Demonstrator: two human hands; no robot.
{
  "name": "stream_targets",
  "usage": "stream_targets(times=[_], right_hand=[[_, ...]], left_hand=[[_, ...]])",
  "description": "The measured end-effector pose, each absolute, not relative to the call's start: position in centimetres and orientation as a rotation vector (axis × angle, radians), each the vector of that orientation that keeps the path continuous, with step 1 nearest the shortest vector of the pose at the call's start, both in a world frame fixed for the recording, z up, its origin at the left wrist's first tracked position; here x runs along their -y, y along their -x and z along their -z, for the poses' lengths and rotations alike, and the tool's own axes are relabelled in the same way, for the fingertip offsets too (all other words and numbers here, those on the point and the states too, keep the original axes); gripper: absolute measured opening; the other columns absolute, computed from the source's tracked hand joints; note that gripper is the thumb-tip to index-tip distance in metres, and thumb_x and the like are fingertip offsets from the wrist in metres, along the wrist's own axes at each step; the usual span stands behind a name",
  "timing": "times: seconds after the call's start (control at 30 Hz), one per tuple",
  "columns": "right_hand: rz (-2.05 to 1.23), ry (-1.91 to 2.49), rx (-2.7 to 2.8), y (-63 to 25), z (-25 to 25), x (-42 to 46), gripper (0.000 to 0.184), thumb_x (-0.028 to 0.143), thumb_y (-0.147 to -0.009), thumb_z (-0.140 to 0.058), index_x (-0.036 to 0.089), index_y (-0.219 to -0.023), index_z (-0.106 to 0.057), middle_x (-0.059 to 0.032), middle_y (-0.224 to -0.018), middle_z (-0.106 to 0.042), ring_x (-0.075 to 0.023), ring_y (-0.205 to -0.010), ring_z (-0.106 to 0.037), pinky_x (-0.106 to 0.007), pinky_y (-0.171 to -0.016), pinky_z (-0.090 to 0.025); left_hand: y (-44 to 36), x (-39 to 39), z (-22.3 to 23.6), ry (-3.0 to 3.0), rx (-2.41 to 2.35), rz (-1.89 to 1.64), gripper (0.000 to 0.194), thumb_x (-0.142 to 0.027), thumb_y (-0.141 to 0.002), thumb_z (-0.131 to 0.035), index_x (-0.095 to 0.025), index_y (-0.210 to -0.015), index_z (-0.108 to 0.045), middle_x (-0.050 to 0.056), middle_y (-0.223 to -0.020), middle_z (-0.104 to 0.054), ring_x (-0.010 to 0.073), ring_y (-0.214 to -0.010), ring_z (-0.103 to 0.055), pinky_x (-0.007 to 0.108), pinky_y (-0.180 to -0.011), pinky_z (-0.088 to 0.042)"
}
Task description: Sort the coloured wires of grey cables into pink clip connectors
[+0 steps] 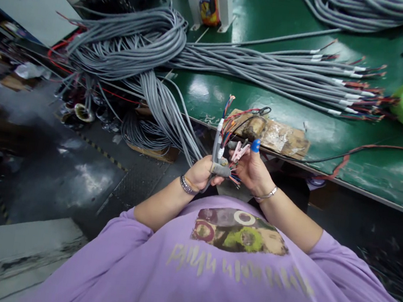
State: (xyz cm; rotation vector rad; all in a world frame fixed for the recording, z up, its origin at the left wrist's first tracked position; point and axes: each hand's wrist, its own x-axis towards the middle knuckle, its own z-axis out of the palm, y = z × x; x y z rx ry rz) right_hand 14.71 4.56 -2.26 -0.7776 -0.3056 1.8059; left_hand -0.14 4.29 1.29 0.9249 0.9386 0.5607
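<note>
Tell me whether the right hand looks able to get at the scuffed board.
Probably yes: the scuffed board lies just beyond the right hand, nothing tall between them, though the pink clip at its fingers may hinder it.

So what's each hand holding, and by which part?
Left hand: grey cables, near their wire ends. Right hand: apparently a pink clip, grip point unclear.

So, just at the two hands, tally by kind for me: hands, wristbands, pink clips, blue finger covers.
Hands: 2 (left hand, right hand)
Wristbands: 2 (left wristband, right wristband)
Pink clip: 1
Blue finger cover: 1
Total: 6
</note>
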Motion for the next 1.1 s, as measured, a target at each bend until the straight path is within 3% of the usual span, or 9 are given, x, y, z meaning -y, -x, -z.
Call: stream_targets(times=[0.2,0.4,0.53,0.7,1.1], right_hand=[[-1.925,0.696,0.412,-15.7,2.3,-4.1,0.063,0.079,-0.077,-0.052,0.019,-0.085,-0.068,-0.0036,-0.079,-0.069,-0.0115,-0.059,-0.056,-0.025,-0.054,-0.047],[-1.721,0.767,0.484,-15.4,2.2,-3.8,0.04,0.059,-0.076,-0.073,0.019,-0.078,-0.068,0.0012,-0.068,-0.062,-0.0089,-0.057,-0.049,-0.022,-0.054,-0.044],[-1.522,0.865,0.556,-14.9,2.8,-3.8,0.048,0.068,-0.075,-0.067,0.02,-0.074,-0.066,0.0006,-0.068,-0.061,-0.0101,-0.058,-0.05,-0.024,-0.056,-0.043],[-1.762,0.85,0.454,-14.4,2.5,-4.3,0.059,0.078,-0.068,-0.065,0.02,-0.077,-0.065,-0.0014,-0.071,-0.066,-0.0118,-0.057,-0.055,-0.026,-0.055,-0.046],[-1.761,0.812,0.348,-14.3,1.9,-4.5,0.054,0.072,-0.068,-0.071,0.019,-0.076,-0.063,-0.0003,-0.067,-0.068,-0.0114,-0.056,-0.058,-0.026,-0.055,-0.049]], left_hand=[[0.6,-2.2,-1.9,-0.99,-0.953,-0.607,0.028,-0.032,-0.064,-0.073,-0.015,-0.056,-0.053,-0.003,-0.04,-0.049,0.0054,-0.031,-0.038,0.02,-0.035,-0.024],[0.1,-1.5,-2.0,-0.982,-1.007,-0.719,0.032,-0.036,-0.067,-0.072,-0.016,-0.055,-0.05,-0.003,-0.04,-0.049,0.0057,-0.033,-0.038,0.021,-0.037,-0.027],[-0.5,-2.0,-1.8,-0.979,-1.024,-0.745,0.034,-0.041,-0.069,-0.071,-0.016,-0.055,-0.051,-0.003,-0.041,-0.049,0.0059,-0.034,-0.039,0.02,-0.037,-0.027],[-0.6,-2.4,-1.6,-0.955,-1.039,-0.767,0.038,-0.043,-0.065,-0.074,-0.016,-0.054,-0.051,-0.003,-0.042,-0.05,0.0054,-0.034,-0.04,0.02,-0.036,-0.027],[-0.6,-2.4,-0.9,-0.931,-1.033,-0.76,0.031,-0.036,-0.065,-0.074,-0.015,-0.054,-0.053,-0.002,-0.041,-0.051,0.0059,-0.034,-0.041,0.02,-0.036,-0.026]])
